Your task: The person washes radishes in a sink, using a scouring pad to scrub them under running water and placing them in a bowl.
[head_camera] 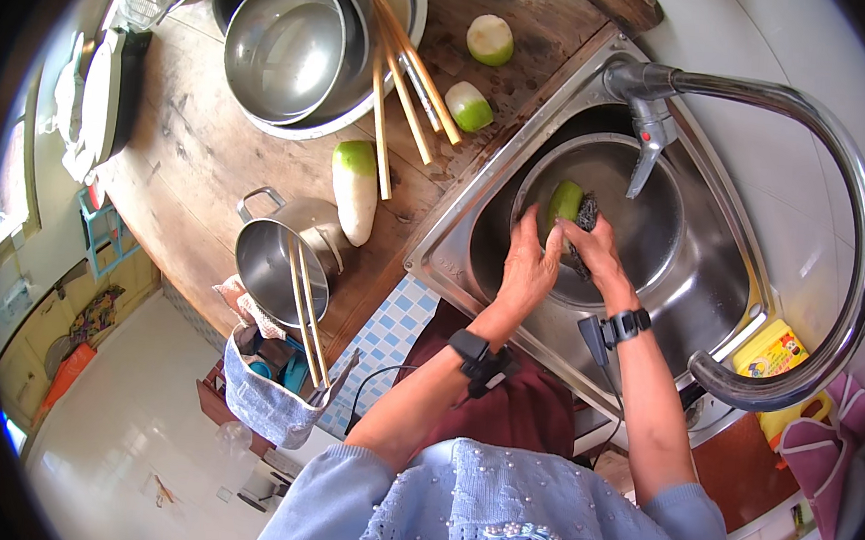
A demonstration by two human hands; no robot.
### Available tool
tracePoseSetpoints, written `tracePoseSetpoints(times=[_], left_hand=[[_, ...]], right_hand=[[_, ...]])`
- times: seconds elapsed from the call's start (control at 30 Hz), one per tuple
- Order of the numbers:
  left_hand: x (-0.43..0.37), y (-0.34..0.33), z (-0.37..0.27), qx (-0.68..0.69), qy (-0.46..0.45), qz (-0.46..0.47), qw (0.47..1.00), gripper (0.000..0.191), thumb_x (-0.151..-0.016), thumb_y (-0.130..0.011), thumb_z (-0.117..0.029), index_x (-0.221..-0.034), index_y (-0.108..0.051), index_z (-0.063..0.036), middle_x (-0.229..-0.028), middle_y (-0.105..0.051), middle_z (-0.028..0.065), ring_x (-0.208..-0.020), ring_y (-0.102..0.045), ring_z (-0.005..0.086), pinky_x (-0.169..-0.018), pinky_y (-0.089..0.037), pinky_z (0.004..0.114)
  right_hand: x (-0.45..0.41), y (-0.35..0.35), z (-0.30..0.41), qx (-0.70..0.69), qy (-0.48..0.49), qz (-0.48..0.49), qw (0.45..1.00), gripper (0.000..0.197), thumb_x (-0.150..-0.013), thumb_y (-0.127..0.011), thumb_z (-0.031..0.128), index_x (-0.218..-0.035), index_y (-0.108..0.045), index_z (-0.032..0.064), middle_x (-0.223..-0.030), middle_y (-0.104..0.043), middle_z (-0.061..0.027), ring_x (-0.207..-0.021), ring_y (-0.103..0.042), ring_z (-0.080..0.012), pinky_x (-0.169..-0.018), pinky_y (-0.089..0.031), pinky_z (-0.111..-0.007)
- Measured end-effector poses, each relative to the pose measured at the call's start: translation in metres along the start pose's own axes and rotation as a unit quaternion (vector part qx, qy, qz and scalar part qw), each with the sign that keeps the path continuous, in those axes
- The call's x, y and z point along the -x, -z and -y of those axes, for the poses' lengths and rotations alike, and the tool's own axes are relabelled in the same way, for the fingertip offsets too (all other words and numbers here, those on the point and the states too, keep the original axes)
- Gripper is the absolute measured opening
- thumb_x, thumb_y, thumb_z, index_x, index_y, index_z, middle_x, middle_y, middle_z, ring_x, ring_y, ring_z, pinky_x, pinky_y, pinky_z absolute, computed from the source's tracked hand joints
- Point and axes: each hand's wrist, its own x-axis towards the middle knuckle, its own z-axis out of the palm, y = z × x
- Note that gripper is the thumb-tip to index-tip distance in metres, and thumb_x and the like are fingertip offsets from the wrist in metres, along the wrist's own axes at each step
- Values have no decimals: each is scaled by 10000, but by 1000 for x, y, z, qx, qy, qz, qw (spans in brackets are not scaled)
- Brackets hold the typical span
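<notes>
Over a steel basin (658, 274) set in the sink, my left hand (529, 265) is closed around the lower part of a green-topped radish (565, 198). The radish's green end points away from me, and its lower part is mostly hidden by my fingers. My right hand (598, 253) grips a dark steel-wool scrubber (587, 211) and presses it along the radish's right side. Both wrists wear black straps with small devices. The chrome faucet lever (644, 164) stands just beyond the basin.
A curved faucet pipe (852, 179) arches over the sink's right side. On the wooden counter lie a white-green radish (353, 197), two cut radish pieces, chopsticks (404, 80) and nested steel bowls (286, 49). A steel pot (271, 266) lies tipped near the counter's edge. A yellow bottle (773, 350) stands right.
</notes>
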Motion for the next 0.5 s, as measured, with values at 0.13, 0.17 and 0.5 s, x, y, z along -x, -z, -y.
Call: tracePoseSetpoints(times=[0.13, 0.17, 0.5], left_hand=[[-9, -27, 14, 157, 81, -15, 984, 512, -878, -507, -348, -1224, -369, 3, -1040, -534, 261, -932, -555, 334, -772, -444, 361], [-10, -26, 13, 179, 72, -42, 980, 509, -858, -533, -380, -1149, -434, 27, -949, -576, 234, -860, -576, 303, -750, -447, 347], [-25, -30, -1, 320, 302, 58, 896, 353, -862, -460, -336, -1029, -504, -28, -773, -562, 104, -590, -568, 183, -481, -463, 296]], right_hand=[[39, -6, 29, 97, 47, 27, 994, 424, -739, -660, 166, -1091, -500, -8, -839, -558, -22, -747, -493, -88, -666, -437, -250], [41, 2, 17, 105, 82, 67, 989, 421, -746, -657, 160, -1105, -500, 7, -843, -536, -17, -712, -471, -86, -620, -429, -244], [-35, 78, -84, 407, 75, -328, 849, 632, -702, -682, 205, -1179, -345, -37, -918, -578, -235, -865, -576, -379, -739, -456, -403]])
